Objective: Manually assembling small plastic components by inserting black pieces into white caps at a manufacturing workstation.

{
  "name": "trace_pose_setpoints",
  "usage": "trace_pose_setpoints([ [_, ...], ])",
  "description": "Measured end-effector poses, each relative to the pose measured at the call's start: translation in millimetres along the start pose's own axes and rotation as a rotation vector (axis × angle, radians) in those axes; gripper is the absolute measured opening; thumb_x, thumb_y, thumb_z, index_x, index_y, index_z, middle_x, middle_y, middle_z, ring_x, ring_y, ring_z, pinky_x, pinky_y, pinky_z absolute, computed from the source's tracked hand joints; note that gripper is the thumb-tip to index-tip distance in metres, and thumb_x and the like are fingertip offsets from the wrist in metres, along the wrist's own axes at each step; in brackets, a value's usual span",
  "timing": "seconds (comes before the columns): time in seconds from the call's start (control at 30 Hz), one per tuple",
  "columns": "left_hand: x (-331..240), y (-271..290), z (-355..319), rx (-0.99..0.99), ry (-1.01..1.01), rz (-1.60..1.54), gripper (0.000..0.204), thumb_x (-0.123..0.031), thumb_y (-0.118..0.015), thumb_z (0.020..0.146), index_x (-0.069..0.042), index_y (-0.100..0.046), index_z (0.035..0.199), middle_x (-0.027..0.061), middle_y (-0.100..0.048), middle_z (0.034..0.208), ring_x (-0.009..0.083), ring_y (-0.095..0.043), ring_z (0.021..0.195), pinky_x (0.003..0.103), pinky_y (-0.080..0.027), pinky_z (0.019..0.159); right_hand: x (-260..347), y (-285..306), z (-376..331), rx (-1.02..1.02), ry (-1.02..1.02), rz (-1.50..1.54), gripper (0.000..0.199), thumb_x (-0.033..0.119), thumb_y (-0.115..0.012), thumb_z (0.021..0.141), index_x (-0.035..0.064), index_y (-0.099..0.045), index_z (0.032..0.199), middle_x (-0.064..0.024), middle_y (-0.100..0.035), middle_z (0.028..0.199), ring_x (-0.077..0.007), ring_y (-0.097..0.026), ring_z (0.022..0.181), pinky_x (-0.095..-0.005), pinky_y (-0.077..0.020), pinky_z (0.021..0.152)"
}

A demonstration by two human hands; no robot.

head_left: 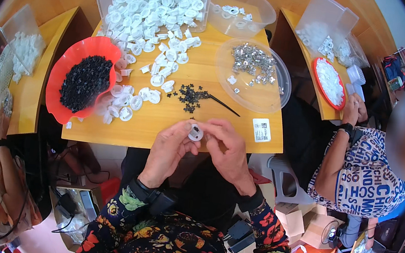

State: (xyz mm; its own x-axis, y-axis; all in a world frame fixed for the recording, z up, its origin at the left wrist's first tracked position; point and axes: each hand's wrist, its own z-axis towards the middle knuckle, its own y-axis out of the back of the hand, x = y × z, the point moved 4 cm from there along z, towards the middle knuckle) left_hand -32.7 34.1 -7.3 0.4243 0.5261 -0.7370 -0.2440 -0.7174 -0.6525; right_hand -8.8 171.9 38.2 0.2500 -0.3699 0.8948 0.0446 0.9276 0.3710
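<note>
My left hand (pixel 171 145) pinches a small round white plastic part (pixel 195 134) between thumb and fingers, just over the table's front edge. Dark black bits show in the face of this part. My right hand (pixel 226 147) is closed at the part's right side, fingers bent in toward it; whatever lies between those fingertips is hidden. Beyond my hands, small black cross-shaped pieces (pixel 192 95) are scattered on the wooden table (pixel 172 129), and a thin black stick (pixel 224 106) lies beside them. More white round parts (pixel 125 113) form a loose pile to the left.
A red scalloped bowl (pixel 112 47) of black pieces overhangs the left edge. Behind are a clear bin (pixel 208 6) heaped with white parts and a clear tub (pixel 271 16). Small metal pieces fill a clear round tray (pixel 281 93). A white label (pixel 261 131) lies front right. Co-workers sit either side.
</note>
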Motion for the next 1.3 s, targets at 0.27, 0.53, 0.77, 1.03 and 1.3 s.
trace_pose_setpoints([
  [0.27,-1,0,-2,0.015,0.012,-0.027,0.028,-0.018,-0.041,0.100,0.003,-0.057,0.109,0.0067,-0.061,0.093,0.0117,-0.057,0.077,0.024,-0.048,0.065,13,-1,8,-0.025,0.248,-0.186,0.027,-0.004,-0.058,0.077,0.0048,-0.060,0.102,-0.0119,-0.061,0.094,-0.0316,-0.058,0.089,-0.0375,-0.0489,0.076],
  [0.53,-1,0,-6,0.063,0.044,0.041,0.029,-0.018,-0.040,0.100,0.004,-0.057,0.109,0.0070,-0.061,0.098,0.0122,-0.058,0.080,0.025,-0.048,0.067,16,3,11,0.089,0.286,-0.267,0.028,-0.001,-0.061,0.074,0.0056,-0.058,0.101,-0.0119,-0.061,0.091,-0.0321,-0.058,0.087,-0.0387,-0.0483,0.074],
  [0.77,0,-1,-5,0.039,0.045,0.054,0.031,-0.017,-0.039,0.100,0.004,-0.056,0.115,0.0076,-0.060,0.099,0.0132,-0.059,0.080,0.025,-0.048,0.068,19,8,10,0.112,0.237,-0.162,0.036,0.003,-0.066,0.071,0.0081,-0.059,0.106,-0.0110,-0.061,0.093,-0.0326,-0.057,0.086,-0.0394,-0.0470,0.076],
  [1.03,-2,-8,-7,0.047,0.070,0.150,0.031,-0.015,-0.037,0.099,0.004,-0.054,0.117,0.0075,-0.059,0.099,0.0135,-0.060,0.080,0.025,-0.050,0.072,17,8,14,0.252,0.266,-0.265,0.037,0.004,-0.067,0.070,0.0034,-0.052,0.104,-0.0151,-0.056,0.093,-0.0353,-0.054,0.088,-0.0418,-0.0461,0.075],
  [1.3,-3,-11,-5,0.088,0.066,0.331,0.030,-0.015,-0.037,0.099,0.005,-0.054,0.113,0.0074,-0.059,0.092,0.0125,-0.060,0.072,0.024,-0.049,0.069,22,11,12,0.298,0.227,-0.332,0.035,0.005,-0.068,0.070,0.0032,-0.050,0.100,-0.0140,-0.053,0.087,-0.0336,-0.055,0.086,-0.0397,-0.0468,0.074],
])
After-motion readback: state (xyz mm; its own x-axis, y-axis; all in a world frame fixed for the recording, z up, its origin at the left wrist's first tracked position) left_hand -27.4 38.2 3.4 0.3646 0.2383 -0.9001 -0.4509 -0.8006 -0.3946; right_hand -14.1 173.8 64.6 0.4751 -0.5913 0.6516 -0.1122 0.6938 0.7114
